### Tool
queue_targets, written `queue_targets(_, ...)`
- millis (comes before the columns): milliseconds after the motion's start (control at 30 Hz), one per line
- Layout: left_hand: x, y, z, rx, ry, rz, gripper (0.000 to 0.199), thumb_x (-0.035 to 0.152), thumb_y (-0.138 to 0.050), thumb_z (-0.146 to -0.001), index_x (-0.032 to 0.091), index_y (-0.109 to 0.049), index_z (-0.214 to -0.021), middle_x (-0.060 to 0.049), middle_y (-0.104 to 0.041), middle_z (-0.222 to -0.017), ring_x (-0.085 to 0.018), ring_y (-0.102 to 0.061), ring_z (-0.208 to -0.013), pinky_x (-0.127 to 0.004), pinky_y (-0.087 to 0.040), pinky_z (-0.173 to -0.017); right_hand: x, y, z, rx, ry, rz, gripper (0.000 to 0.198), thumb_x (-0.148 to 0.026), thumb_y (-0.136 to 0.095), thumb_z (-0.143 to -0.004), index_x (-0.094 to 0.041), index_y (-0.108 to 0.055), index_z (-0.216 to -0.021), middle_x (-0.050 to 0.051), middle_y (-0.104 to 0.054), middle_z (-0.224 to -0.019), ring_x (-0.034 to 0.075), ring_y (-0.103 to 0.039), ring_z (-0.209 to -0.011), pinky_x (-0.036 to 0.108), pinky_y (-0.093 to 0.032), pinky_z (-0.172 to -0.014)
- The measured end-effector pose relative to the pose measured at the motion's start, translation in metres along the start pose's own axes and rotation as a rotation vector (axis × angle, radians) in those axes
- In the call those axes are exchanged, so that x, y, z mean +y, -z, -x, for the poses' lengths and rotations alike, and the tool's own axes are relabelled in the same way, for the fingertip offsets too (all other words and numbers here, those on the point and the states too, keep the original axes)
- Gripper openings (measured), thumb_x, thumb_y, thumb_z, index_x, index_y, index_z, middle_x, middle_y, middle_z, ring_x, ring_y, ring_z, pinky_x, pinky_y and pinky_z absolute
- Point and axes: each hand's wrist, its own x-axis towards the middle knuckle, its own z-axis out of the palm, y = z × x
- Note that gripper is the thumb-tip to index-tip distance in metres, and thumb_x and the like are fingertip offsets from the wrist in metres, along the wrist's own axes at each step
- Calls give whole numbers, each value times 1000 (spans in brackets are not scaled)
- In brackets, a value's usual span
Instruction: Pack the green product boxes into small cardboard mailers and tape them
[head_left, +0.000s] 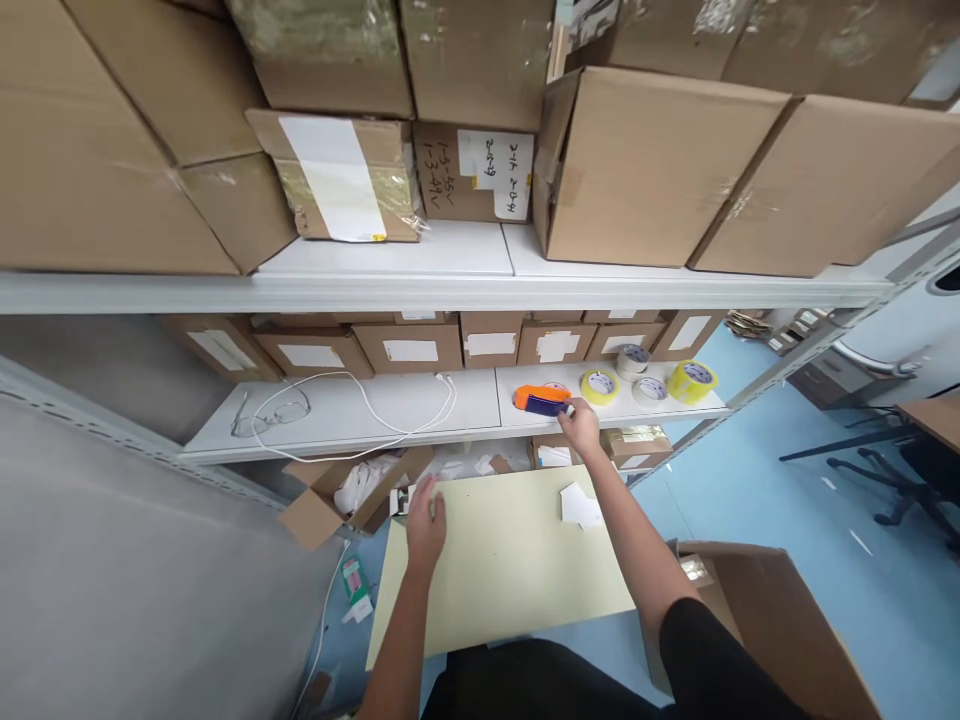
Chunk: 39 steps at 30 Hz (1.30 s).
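My right hand (580, 430) reaches to the middle shelf. Its fingers close on the near right end of an orange and dark blue tape dispenser (541, 400), which is on the shelf board; the fingertips are partly hidden. My left hand (425, 520) is over the left far part of a pale yellow board (510, 560), fingers apart and slightly bent, holding nothing. Beside it is a small black and white box (400, 500). White paper pieces (579, 506) lie on the board's right side. Right of the dispenser stands a yellow tape roll (599, 387).
More tape rolls (691, 381) sit at the shelf's right end. A white cable (352, 376) and glasses (271, 412) lie at its left. Cardboard boxes (660, 170) fill the upper shelf. An open carton (780, 620) stands at lower right, another (319, 515) at left.
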Motion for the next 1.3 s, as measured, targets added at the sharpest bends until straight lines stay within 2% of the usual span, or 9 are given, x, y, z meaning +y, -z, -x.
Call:
queue_targets(67,25,-11,10,-62,-82,34,45,44,-46,-98,27,-68,-133,-11,-61,-150,-29,-54,-143,-47,-54,-110,-14,-3,-16,-34,46,104,39,-23,-65,-85,-20,-73,-123,14,-72,-132,28,-71,-109,37,-53,-98)
queue_targets(233,44,-1,40,-95,-165,-20,41,41,-50,-97,32,-72,-130,-9,-63,-149,-29,-57,-142,-50,-52,-114,-40,-9,-30,-252,67,342,17,-22,-69,-93,-19,-77,-107,18,-78,-106,31,-74,-103,38,-52,-92)
queue_targets(333,34,22,61,-40,-112,-60,39,45,-56,-94,32,-75,-125,-9,-64,-147,-32,-60,-138,-51,-58,-106,-42,-7,-16,-284,151,383,16,-27,-69,-95,-20,-77,-107,17,-78,-106,31,-74,-103,37,-51,-89)
queue_targets(467,24,47,86,1,30,-42,44,56,-60,-90,29,-76,-121,-11,-70,-139,-33,-67,-127,-47,-62,-93,-24,-7,31,-236,246,322,22,-29,-65,-98,-23,-73,-118,15,-78,-110,29,-72,-104,34,-50,-87)
queue_targets(667,30,52,113,24,229,-27,59,66,-60,-87,21,-75,-122,-13,-77,-124,-29,-72,-111,-38,-61,-84,40,-11,131,-265,170,192,23,-32,-61,-101,-23,-72,-119,14,-76,-115,29,-71,-104,36,-51,-86)
queue_targets(833,34,32,137,-53,267,-59,57,63,-61,-88,20,-74,-123,-13,-75,-124,-26,-72,-107,-33,-59,-81,111,2,195,-453,27,244,20,-26,-65,-99,-20,-71,-116,15,-75,-114,29,-71,-106,33,-50,-84)
queue_targets(967,42,2,158,-138,257,-20,50,59,-64,-90,22,-73,-123,-13,-72,-130,-24,-72,-105,-32,-58,-81,168,11,235,-609,-74,349,23,-23,-60,-101,-15,-69,-121,16,-74,-120,27,-69,-112,31,-49,-86)
queue_targets(1133,59,-29,178,-228,212,40,41,52,-66,-93,23,-74,-121,-14,-64,-142,-22,-73,-101,-32,-59,-78,239,12,279,-769,-301,442,31,-22,-61,-98,-16,-69,-127,17,-76,-117,29,-72,-111,33,-51,-88)
queue_targets(1300,63,-37,188,-276,203,55,38,48,-67,-94,23,-75,-121,-14,-61,-144,-19,-73,-97,-31,-60,-78,276,19,305,-760,-437,379,49,-14,-59,-91,-21,-67,-139,16,-77,-118,31,-75,-106,38,-56,-86)
